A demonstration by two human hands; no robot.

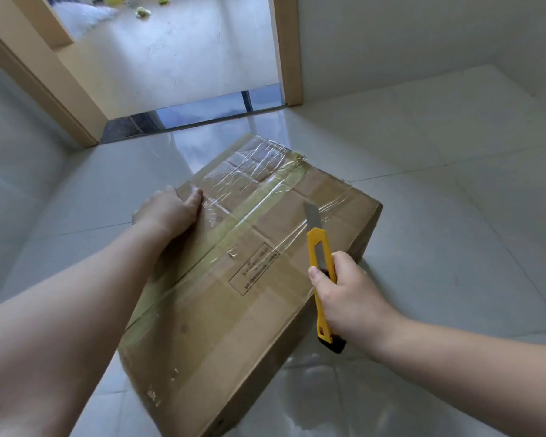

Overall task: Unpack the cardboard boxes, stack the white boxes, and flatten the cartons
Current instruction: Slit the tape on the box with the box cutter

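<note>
A brown cardboard box, sealed with clear and yellowish tape along its top seam, lies on the tiled floor in front of me. My left hand grips the box's far left edge, thumb on the top face. My right hand holds a yellow utility knife at the box's right edge. The knife's blade is extended and points up and away over the top face. No white boxes are in view.
Glossy light floor tiles surround the box. An open doorway with a wooden frame lies ahead, a dark threshold strip at its base. Small yellowish scraps lie on the far room's floor. A wall stands at the left.
</note>
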